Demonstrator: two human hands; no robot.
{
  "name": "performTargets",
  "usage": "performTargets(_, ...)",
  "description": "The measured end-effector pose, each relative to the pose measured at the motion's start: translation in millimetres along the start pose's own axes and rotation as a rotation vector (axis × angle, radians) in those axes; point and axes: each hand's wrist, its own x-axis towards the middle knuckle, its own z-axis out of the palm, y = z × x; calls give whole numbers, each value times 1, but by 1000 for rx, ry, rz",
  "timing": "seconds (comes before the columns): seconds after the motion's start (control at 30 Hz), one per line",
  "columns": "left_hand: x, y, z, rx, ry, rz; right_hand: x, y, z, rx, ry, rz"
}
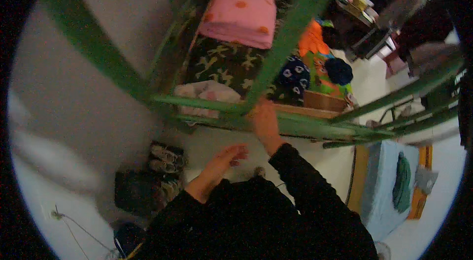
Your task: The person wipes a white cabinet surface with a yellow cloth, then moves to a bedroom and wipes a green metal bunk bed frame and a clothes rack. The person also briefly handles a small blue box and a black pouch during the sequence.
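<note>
My right hand (pixel 265 123) is raised to the green metal frame of a bunk bed (pixel 292 121), its fingers at the joint of an upright and a rail; blur hides whether they close round it. Lower and to the left, my left hand (pixel 221 162) hangs in the air with bent, parted fingers and holds nothing. Behind the rail lies a camouflage-patterned mattress (pixel 221 62) bearing a folded pink blanket (pixel 240 12) with orange spots. A pale folded cloth (pixel 207 92) rests at its near left corner. To the right are dark blue patterned fabric (pixel 294 77) and bright orange and green fabric (pixel 319 64).
Shoes (pixel 166 158) and a dark box-like object (pixel 135 190) stand by the wall at lower left, near a cord (pixel 83 230). At right is a light blue surface (pixel 380 182) with a green coiled or folded item (pixel 401 182). Green rails cross the upper right.
</note>
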Motion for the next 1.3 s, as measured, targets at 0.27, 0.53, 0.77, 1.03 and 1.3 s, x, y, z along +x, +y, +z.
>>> performTargets(0.27,63,30,96,579,109,490,-35,62,-60,191,-81,67)
performTargets(0.53,142,28,214,1240,96,566,-154,195,-105,559,76,268)
performTargets(0.77,187,43,305,474,-120,671,-172,220,-192,866,516,809)
performTargets(1.03,250,12,239,800,92,42,-10,218,-305,351,925,260)
performTargets(1.3,252,77,236,938,465,844,-58,221,-255,597,824,371)
